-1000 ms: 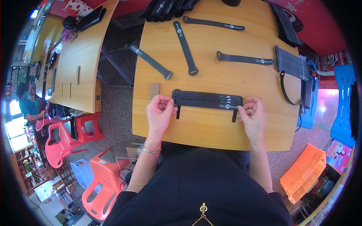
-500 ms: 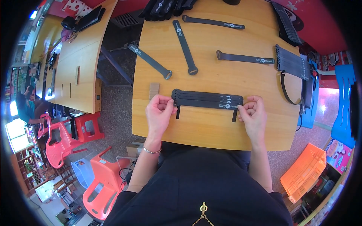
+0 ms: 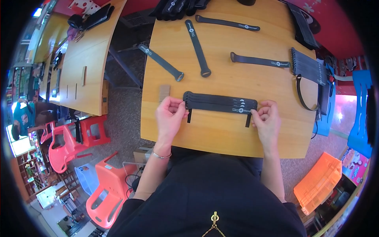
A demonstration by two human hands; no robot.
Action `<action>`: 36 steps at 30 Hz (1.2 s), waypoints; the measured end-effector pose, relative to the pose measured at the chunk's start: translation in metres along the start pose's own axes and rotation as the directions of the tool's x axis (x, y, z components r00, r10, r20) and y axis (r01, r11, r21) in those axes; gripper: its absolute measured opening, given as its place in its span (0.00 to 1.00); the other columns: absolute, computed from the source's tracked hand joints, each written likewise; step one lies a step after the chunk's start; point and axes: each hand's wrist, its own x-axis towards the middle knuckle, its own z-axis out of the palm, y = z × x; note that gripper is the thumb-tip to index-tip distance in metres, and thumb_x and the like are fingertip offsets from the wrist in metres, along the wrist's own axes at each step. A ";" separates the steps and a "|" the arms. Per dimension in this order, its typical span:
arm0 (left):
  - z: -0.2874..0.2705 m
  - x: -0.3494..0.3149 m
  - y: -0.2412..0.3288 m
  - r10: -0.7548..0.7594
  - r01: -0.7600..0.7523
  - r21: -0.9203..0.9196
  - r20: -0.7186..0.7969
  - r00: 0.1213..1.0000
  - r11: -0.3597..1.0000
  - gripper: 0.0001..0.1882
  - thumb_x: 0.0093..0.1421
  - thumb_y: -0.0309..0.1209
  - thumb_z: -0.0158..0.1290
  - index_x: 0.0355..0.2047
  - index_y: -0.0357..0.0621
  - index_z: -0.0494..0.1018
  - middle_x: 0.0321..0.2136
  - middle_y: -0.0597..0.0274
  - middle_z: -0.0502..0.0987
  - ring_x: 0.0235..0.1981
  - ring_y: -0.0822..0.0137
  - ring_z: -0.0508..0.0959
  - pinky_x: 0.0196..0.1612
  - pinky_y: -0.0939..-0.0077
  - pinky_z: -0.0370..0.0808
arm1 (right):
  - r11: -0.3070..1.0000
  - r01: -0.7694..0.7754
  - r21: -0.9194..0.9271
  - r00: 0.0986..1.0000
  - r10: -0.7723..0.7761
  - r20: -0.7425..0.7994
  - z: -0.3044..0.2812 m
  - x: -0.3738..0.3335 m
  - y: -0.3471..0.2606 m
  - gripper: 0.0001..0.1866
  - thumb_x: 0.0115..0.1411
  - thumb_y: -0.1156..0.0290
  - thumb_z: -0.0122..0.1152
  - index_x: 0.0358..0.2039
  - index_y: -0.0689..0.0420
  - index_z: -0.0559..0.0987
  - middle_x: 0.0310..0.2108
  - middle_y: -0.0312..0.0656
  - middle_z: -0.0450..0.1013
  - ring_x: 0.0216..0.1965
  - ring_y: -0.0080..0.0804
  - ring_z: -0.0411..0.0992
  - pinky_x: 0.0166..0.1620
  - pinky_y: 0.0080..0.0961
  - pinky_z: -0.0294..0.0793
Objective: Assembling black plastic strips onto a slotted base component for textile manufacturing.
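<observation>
A fanned stack of black fastening straps (image 3: pixel 217 102) lies crosswise on the wooden table (image 3: pixel 221 138) in front of me, white print showing at its right end. My left hand (image 3: pixel 169 117) pinches the stack's rounded left end between thumb and fingers. At the opposite end, my right hand (image 3: pixel 268 123) has thumb and fingertips closed on the lower right corner. Two narrow black strips, a left one (image 3: pixel 189 116) and a right one (image 3: pixel 248 121), stick out below the stack; what they join to is hidden. A small brown cardboard piece (image 3: pixel 164 91) lies just beyond my left hand.
Several single black straps, one of them upright (image 3: pixel 198 49), lie spread across the far table. More stacked straps (image 3: pixel 308 67) and a curved black band (image 3: pixel 299 93) sit at the right edge. Black bundles (image 3: pixel 177 8) fill the far left corner. Red chairs (image 3: pixel 108 185) and an orange crate (image 3: pixel 318 183) stand nearby.
The whole view has shifted slightly, so the table appears a little further right. Both hands keep their hold on the ends of the strap stack, which looks almost unchanged.
</observation>
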 end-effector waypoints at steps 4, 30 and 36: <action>0.000 0.000 -0.001 0.020 -0.020 0.002 0.000 1.000 1.000 0.01 0.56 0.20 0.52 0.29 0.35 0.70 0.22 0.62 0.74 0.22 0.75 0.77 0.25 0.84 0.76 | 1.000 0.002 -0.016 1.000 -0.003 -0.017 0.000 0.000 -0.002 0.16 0.51 0.80 0.61 0.40 0.62 0.67 0.19 0.36 0.67 0.16 0.18 0.69 0.20 0.14 0.67; 0.005 -0.008 -0.007 0.368 -0.350 0.250 -0.027 0.929 0.903 0.04 0.56 0.19 0.50 0.33 0.33 0.71 0.26 0.59 0.70 0.19 0.74 0.75 0.21 0.84 0.72 | 1.000 0.001 -0.010 1.000 -0.001 0.026 -0.005 0.000 0.000 0.19 0.52 0.79 0.60 0.43 0.62 0.65 0.22 0.39 0.68 0.18 0.21 0.71 0.22 0.16 0.71; 0.001 -0.037 0.019 0.648 -0.607 0.580 0.169 0.742 0.544 0.14 0.56 0.22 0.50 0.43 0.35 0.72 0.41 0.52 0.70 0.39 0.59 0.75 0.42 0.71 0.73 | 0.933 -0.044 0.358 0.998 0.025 0.057 -0.016 -0.006 0.011 0.15 0.59 0.75 0.54 0.47 0.61 0.67 0.28 0.37 0.70 0.28 0.19 0.72 0.30 0.16 0.72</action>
